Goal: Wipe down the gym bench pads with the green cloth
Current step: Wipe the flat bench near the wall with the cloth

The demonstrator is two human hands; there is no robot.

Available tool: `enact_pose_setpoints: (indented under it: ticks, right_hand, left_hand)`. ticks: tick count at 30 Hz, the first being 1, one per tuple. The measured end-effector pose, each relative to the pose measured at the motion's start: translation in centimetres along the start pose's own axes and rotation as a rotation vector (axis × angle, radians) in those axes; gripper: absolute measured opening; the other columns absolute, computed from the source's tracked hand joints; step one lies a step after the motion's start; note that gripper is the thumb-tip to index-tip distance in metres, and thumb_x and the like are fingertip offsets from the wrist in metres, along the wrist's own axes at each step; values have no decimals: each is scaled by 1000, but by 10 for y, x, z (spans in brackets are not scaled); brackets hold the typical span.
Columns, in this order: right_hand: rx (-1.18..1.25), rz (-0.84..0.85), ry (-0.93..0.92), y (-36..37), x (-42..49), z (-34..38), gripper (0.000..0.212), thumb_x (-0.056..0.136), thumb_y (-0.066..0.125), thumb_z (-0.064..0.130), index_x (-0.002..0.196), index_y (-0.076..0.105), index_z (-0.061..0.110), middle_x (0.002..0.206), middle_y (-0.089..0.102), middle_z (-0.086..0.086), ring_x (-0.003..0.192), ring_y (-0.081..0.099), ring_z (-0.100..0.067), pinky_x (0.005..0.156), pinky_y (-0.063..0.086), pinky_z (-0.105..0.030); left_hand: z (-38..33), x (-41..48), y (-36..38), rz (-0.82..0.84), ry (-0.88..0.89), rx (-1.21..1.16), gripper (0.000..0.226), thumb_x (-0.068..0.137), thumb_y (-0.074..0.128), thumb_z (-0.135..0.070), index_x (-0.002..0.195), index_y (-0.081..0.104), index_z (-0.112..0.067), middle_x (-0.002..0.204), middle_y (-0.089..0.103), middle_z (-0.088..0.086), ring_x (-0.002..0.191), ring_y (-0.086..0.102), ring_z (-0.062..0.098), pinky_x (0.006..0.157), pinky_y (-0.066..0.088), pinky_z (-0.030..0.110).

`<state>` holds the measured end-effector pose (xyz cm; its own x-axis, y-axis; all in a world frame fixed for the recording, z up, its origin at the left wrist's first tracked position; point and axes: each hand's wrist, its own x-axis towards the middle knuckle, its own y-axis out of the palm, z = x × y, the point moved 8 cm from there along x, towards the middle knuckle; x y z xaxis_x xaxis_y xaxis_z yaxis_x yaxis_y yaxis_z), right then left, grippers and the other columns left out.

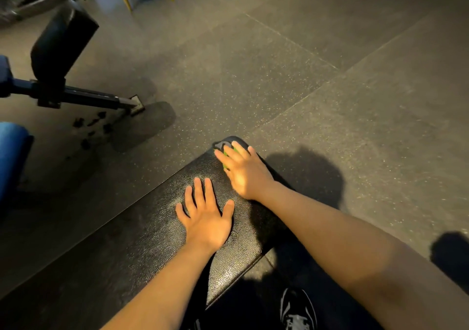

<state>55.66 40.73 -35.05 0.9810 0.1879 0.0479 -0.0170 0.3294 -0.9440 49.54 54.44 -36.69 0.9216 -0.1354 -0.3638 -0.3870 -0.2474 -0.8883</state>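
Black textured padding covers the worktop (142, 230), which runs diagonally across the rubber floor (330, 80). On it the left hand (206, 218) lies flat with fingers spread, grasping nothing. Further right, near the pad's end, the right hand (242, 171) presses the green cloth (234, 152) down under straight fingers.

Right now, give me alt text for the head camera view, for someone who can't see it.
A person's right hand presses a green cloth flat on the far end of a black gym bench pad, while the left hand rests flat on the pad nearer the camera. Speckled rubber floor surrounds it; a black-and-white sneaker shows below.
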Motion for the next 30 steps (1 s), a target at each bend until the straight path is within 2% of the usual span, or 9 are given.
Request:
enact_pose_setpoints:
  ticks: [5, 9, 13, 16, 19, 21, 26, 28, 30]
  right_hand:
    - [119, 94, 191, -3, 38, -28, 54, 107, 29, 27, 158, 11, 28, 164, 15, 0, 152, 8, -22, 121, 10, -50]
    - [285, 33, 420, -4, 44, -48, 53, 105, 31, 24, 157, 19, 21, 158, 29, -5, 144, 27, -30, 116, 26, -48]
    - [47, 0, 199, -2, 16, 4, 57, 101, 39, 26, 156, 23, 18, 161, 24, -8, 151, 11, -32, 121, 17, -52]
    - [102, 106, -60, 9, -2, 48, 54, 102, 41, 29, 155, 30, 21, 161, 26, -5, 152, 10, -28, 120, 10, -50]
    - [117, 204, -136, 16, 8, 45, 52, 105, 37, 29, 156, 27, 25, 164, 21, -1, 153, 4, -23, 121, 2, -50]
    - [64, 181, -141, 13, 18, 40, 50, 106, 36, 30, 155, 27, 29, 164, 21, 2, 153, 4, -20, 120, 1, -53]
    - [143, 133, 128, 3, 58, 23, 43, 107, 30, 27, 150, 36, 27, 157, 34, 4, 151, 16, -19, 121, 4, -51]
    - [172, 95, 254, -1, 75, 1, 36, 104, 31, 27, 135, 50, 23, 139, 52, -1, 138, 39, -26, 116, 19, -49]
    - [232, 77, 366, -2, 82, -25, 29, 103, 33, 28, 122, 53, 19, 123, 58, -8, 118, 53, -31, 103, 34, -45]
  left_hand:
    - [2, 1, -2, 14, 8, 1, 79, 99, 20, -66, 157, -19, -30, 161, -32, -7, 147, -33, 18, 118, -20, 51]
    - [1, 2, -2, 25, 15, -5, 79, 99, 22, -65, 156, -20, -31, 161, -33, -8, 147, -33, 18, 118, -21, 52]
    - [1, 3, -2, 19, 15, 14, 79, 100, 23, -63, 157, -19, -29, 162, -32, -5, 148, -32, 20, 118, -20, 52]
    - [0, 1, -4, 13, 23, -13, 81, 99, 32, -57, 159, -11, -25, 163, -28, -4, 149, -29, 20, 119, -18, 52]
    - [0, 3, -6, -24, 33, -58, 82, 97, 36, -61, 159, -3, -24, 165, -22, -6, 150, -25, 18, 120, -15, 50]
    - [0, 3, -10, -57, 33, -77, 84, 96, 37, -64, 159, -3, -26, 166, -18, -7, 151, -22, 17, 120, -13, 50]
    - [-1, 5, -13, -66, -20, -113, 78, 92, 45, -61, 155, 10, -32, 165, -15, -13, 151, -16, 15, 121, -10, 49]
    - [-4, 12, -16, -71, -35, -104, 72, 91, 44, -60, 152, 15, -35, 165, -11, -14, 151, -11, 18, 121, -6, 52]
    - [-15, 28, -26, -111, -11, -82, 67, 91, 44, -61, 149, 22, -37, 166, -4, -10, 150, -3, 21, 119, 1, 54]
